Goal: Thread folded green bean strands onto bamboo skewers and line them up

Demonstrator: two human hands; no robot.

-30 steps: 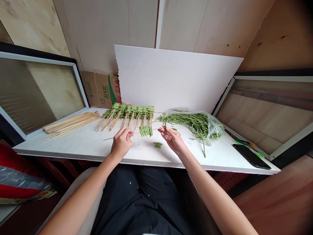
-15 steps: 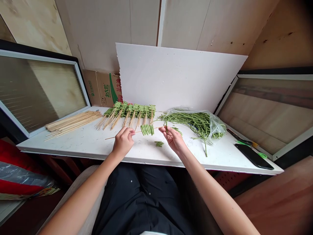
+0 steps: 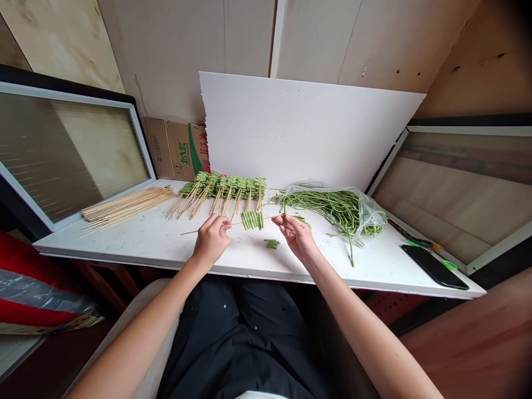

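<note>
My left hand (image 3: 211, 239) pinches a thin bamboo skewer (image 3: 191, 230) held level above the white table (image 3: 145, 246). Several short green bean pieces (image 3: 252, 220) are threaded on it between my hands. At the skewer's right tip, my right hand (image 3: 297, 235) pinches a small green bean piece (image 3: 284, 212). A few cut bean pieces (image 3: 272, 243) lie on the table just below. Finished bean skewers (image 3: 220, 191) lie in a row behind my hands.
A pile of bare skewers (image 3: 124, 206) lies at the left. A plastic bag of long green beans (image 3: 336, 208) sits at the right, a black phone (image 3: 434, 266) further right. A white board (image 3: 307, 130) and a cardboard box (image 3: 177, 149) stand behind. Framed glass panels flank the table.
Both hands keep their hold and stay nearly where they were; the view has shifted slightly, and my right hand has edged a little closer to the skewer's tip.
</note>
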